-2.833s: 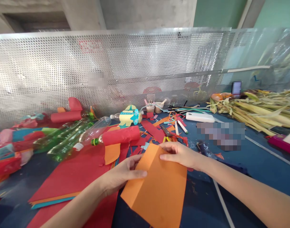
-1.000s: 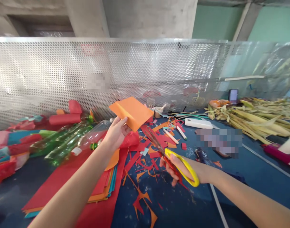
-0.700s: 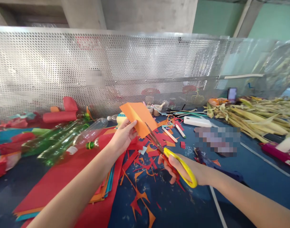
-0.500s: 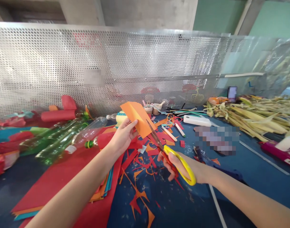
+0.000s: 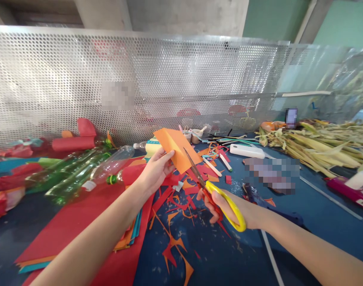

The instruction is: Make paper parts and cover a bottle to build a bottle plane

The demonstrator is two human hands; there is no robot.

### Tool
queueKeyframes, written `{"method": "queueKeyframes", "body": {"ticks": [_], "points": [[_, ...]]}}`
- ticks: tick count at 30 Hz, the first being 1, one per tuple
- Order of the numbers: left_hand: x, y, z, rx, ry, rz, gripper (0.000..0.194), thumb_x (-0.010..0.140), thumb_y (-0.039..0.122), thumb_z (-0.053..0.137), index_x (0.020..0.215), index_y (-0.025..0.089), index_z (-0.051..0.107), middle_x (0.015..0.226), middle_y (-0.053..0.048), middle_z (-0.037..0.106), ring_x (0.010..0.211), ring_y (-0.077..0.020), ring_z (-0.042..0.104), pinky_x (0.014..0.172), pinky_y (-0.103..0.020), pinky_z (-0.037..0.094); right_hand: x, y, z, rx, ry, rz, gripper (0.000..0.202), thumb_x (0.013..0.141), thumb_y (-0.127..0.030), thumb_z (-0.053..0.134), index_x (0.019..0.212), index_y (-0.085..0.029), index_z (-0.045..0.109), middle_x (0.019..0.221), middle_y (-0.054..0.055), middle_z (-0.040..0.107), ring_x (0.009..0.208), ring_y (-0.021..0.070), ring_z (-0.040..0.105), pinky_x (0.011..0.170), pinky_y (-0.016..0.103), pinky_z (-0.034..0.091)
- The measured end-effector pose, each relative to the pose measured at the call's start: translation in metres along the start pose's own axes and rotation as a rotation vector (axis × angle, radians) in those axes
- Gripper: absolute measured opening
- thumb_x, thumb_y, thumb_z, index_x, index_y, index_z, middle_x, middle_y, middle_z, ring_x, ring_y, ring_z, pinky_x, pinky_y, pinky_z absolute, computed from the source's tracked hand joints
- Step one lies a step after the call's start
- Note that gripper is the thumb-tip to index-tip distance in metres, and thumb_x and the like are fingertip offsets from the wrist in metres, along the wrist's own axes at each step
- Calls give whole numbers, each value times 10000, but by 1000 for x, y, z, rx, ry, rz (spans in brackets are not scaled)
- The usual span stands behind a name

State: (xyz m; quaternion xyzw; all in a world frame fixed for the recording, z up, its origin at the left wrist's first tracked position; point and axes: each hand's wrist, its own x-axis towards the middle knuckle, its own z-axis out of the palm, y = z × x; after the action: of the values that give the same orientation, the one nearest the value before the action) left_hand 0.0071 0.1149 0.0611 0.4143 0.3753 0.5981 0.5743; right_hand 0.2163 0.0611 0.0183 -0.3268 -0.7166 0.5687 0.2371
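A wide dark blue table (image 5: 217, 258) is stretching beneath everything. From the creased orange paper sheet (image 5: 177, 147), dried yellowish husks (image 5: 321, 149) are lying toward three o'clock, a red paper stack (image 5: 71, 214) toward eight. The left hand (image 5: 154, 171) is pinching the raised sheet's left side; toward five o'clock, the right hand (image 5: 224, 204) is gripping yellow-and-red-handled metal scissors (image 5: 200, 180), one blade overlapping the sheet. A slim white marker (image 5: 212, 167) is lying toward four o'clock.

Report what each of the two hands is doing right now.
Left hand: closed on the orange paper.
Right hand: holding the scissors, blades at the paper.
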Motion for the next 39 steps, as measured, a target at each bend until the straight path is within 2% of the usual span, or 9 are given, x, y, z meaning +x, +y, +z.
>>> {"method": "queueKeyframes", "body": {"ticks": [8,14,18,21,32,39], "points": [[-1,1,2,-2,9,-5,241,873,48,496,968,160,687,951,-49,747,736,-110,686,629,-166,565,-3,-5,0,-26,-4,8,535,845,-744,291,799,-221,399,713,-40,338,581,118,359,674,351,551],[-1,2,2,11,10,-15,241,860,72,527,997,181,693,940,-54,750,806,-142,693,702,-208,580,0,-4,1,-28,23,-10,582,816,-776,306,835,-208,431,682,-53,332,555,102,350,613,330,544],[-1,2,1,14,9,-21,219,853,86,543,992,175,687,949,-62,747,820,-155,693,731,-235,582,3,5,3,-47,77,-41,589,812,-786,291,799,-212,423,664,-54,334,507,90,360,503,255,462],[-1,3,1,8,11,-22,213,859,74,528,964,167,688,942,-64,744,781,-143,689,701,-221,575,4,9,3,-60,104,-39,577,829,-772,276,782,-213,409,650,-57,345,457,78,360,453,241,396],[-2,5,2,-17,32,-30,200,849,69,540,912,177,696,923,-47,743,747,-139,682,646,-206,557,3,0,7,-50,133,20,651,715,-875,283,747,-227,333,588,-83,304,403,56,280,382,214,297],[-3,7,2,-38,30,-43,214,861,45,511,871,169,685,888,-35,740,700,-114,675,584,-176,546,5,5,5,-104,120,-48,626,760,-844,266,757,-221,338,593,-92,267,402,50,237,363,201,219]]}}
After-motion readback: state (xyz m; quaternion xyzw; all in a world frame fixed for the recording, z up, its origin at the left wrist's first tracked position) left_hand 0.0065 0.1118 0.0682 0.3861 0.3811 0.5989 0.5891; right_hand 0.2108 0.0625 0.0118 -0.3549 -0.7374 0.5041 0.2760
